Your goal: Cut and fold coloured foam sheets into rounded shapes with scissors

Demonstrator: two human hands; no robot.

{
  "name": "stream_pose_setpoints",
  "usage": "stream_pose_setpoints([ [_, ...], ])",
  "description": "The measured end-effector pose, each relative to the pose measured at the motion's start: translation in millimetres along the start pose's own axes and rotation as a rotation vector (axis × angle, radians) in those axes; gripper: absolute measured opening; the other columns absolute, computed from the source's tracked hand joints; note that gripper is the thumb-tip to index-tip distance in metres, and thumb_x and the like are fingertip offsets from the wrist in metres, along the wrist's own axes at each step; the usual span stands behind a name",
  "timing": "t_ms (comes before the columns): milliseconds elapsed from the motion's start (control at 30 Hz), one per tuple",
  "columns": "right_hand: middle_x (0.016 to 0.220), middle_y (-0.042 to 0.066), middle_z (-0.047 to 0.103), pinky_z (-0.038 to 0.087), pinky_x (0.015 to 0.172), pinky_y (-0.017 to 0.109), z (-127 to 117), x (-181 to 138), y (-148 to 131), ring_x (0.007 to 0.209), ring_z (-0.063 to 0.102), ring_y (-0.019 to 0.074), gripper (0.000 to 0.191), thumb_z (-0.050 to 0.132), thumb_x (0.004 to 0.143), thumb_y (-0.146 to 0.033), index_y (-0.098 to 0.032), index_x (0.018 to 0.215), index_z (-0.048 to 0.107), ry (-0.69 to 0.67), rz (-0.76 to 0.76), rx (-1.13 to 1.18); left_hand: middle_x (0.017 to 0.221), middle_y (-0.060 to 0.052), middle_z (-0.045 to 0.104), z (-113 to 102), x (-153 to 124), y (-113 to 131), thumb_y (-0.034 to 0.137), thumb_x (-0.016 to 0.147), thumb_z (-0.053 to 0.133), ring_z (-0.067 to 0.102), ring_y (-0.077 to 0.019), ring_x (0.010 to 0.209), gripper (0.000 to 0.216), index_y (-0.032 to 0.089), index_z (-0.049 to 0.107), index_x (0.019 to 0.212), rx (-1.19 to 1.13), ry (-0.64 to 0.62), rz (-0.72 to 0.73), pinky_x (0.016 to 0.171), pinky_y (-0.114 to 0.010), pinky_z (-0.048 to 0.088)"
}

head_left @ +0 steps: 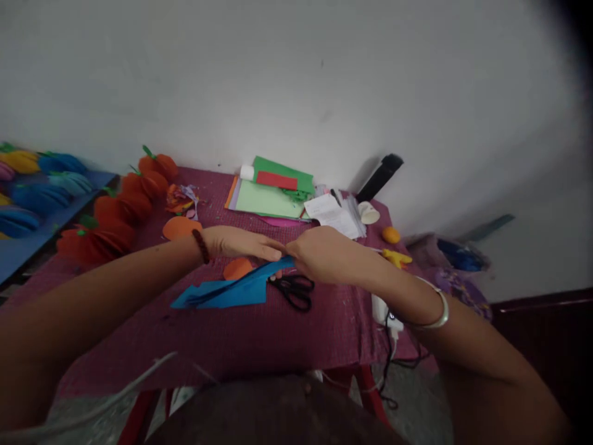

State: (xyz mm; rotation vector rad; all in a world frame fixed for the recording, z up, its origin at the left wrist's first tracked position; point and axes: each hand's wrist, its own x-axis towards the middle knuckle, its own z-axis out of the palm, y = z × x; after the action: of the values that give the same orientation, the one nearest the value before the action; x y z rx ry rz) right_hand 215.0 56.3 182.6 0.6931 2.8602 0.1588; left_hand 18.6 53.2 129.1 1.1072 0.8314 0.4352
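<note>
A folded piece of blue paper (262,272) is raised at a slant over the table, its upper right end between my two hands. My left hand (238,242) reaches across its top edge, closed on it with a fingertip showing below. Knuckles up, my right hand (327,254) pinches the same end, and its fingertips meet those of the left. Beneath lies a flat blue paper sheet (248,295). Just below the hands, black-handled scissors (296,292) rest on the cloth, their blades mostly hidden. Behind the folded paper is an orange paper round (238,269).
Orange paper pumpkins (123,207) line the table's left side; more coloured ones stand on a blue surface (97,180). Paper sheets (264,201) and a white paper cup (369,213) sit at the back. A yellow glue gun (396,258) and cables are at the right.
</note>
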Motion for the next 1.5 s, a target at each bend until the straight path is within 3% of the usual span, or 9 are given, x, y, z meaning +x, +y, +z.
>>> stream_pose_setpoints([
  [100, 0.071, 0.01, 0.07, 0.028, 0.054, 0.029, -13, 15, 19, 0.058, 0.057, 0.0164, 0.021, 0.055, 0.081, -0.018, -0.015, 0.085, 0.076, -0.053, -0.047, 0.021, 0.086, -0.011, 0.075, 0, 5, -14, 0.011, 0.063, 0.077, 0.069, -0.0289, 0.081, 0.029, 0.015, 0.073, 0.092, -0.012, -0.129, 0.011, 0.068, -0.035, 0.051],
  [267, 0.069, 0.006, 0.069, 0.034, 0.057, 0.028, -27, 36, 60, 0.06, 0.055, 0.0151, 0.016, 0.063, 0.074, -0.019, -0.015, 0.082, 0.076, -0.052, -0.045, 0.195, 0.058, -0.004, 0.067, 3, 6, -29, 0.02, 0.076, 0.064, 0.058, -0.0173, 0.049, 0.016, 0.014, 0.074, 0.088, -0.119, 0.105, 0.007, 0.048, -0.027, 0.044],
  [367, 0.081, 0.004, 0.07, 0.042, 0.066, 0.028, -24, 44, 89, 0.073, 0.06, 0.0163, 0.019, 0.067, 0.072, -0.026, -0.018, 0.088, 0.074, 0.225, 0.049, 0.691, 0.056, -0.004, 0.064, -3, 2, -27, 0.029, 0.08, 0.061, 0.053, -0.0144, 0.043, 0.025, 0.011, 0.073, 0.092, -0.192, 0.196, 0.075, 0.043, -0.025, 0.04],
  [433, 0.078, 0.004, 0.067, 0.045, 0.063, 0.028, -14, 49, 104, 0.069, 0.059, 0.0158, 0.029, 0.068, 0.072, -0.036, -0.016, 0.093, 0.07, 0.589, 0.232, 1.213, 0.056, -0.004, 0.061, -9, 0, -23, 0.034, 0.08, 0.061, 0.052, -0.0128, 0.043, 0.028, 0.01, 0.072, 0.09, -0.243, 0.267, 0.164, 0.042, -0.023, 0.039],
  [600, 0.086, 0.005, 0.062, 0.05, 0.063, 0.027, 20, 67, 104, 0.068, 0.059, 0.0132, 0.041, 0.043, 0.086, -0.054, -0.019, 0.105, 0.054, 0.916, 0.285, 1.348, 0.06, 0.0, 0.058, -15, 7, -20, 0.034, 0.076, 0.066, 0.05, -0.0099, 0.046, 0.023, 0.013, 0.067, 0.085, -0.36, 0.442, 0.438, 0.044, -0.02, 0.038],
  [800, 0.086, 0.003, 0.062, 0.05, 0.064, 0.028, 35, 90, 68, 0.068, 0.057, 0.0133, 0.035, 0.061, 0.079, -0.045, -0.019, 0.103, 0.059, 0.881, 0.163, 1.289, 0.065, 0.001, 0.062, -10, 21, -13, 0.021, 0.065, 0.077, 0.054, -0.0095, 0.053, 0.024, 0.014, 0.067, 0.086, -0.403, 0.502, 0.62, 0.054, -0.021, 0.044],
  [1000, 0.123, 0.008, 0.056, 0.048, 0.08, 0.031, 26, 98, 55, 0.09, 0.057, 0.0162, 0.075, 0.075, 0.067, -0.023, -0.026, 0.138, 0.049, 0.726, 0.066, 0.952, 0.064, -0.003, 0.066, -14, 15, -13, 0.021, 0.06, 0.084, 0.058, -0.0126, 0.052, 0.026, 0.013, 0.066, 0.078, -0.378, 0.428, 0.548, 0.052, -0.023, 0.047],
  [1267, 0.072, -0.003, 0.05, 0.051, 0.064, 0.025, 22, 121, 59, 0.065, 0.051, 0.012, 0.025, 0.052, 0.08, -0.018, -0.02, 0.103, 0.062, 0.869, 0.158, 1.178, 0.067, -0.007, 0.066, -34, 11, -12, 0.066, 0.086, 0.047, 0.058, -0.0156, 0.05, 0.058, 0.013, 0.066, 0.1, -0.505, 0.292, 0.507, 0.046, -0.026, 0.047],
  [1500, 0.066, -0.005, 0.056, 0.049, 0.052, 0.025, 22, 132, 56, 0.055, 0.054, 0.0119, 0.025, 0.065, 0.072, -0.03, -0.02, 0.095, 0.06, 0.782, 0.121, 1.325, 0.065, -0.009, 0.069, -43, 15, -11, 0.06, 0.095, 0.031, 0.06, -0.0173, 0.048, 0.059, 0.011, 0.064, 0.102, -0.545, 0.329, 0.493, 0.045, -0.027, 0.048],
])
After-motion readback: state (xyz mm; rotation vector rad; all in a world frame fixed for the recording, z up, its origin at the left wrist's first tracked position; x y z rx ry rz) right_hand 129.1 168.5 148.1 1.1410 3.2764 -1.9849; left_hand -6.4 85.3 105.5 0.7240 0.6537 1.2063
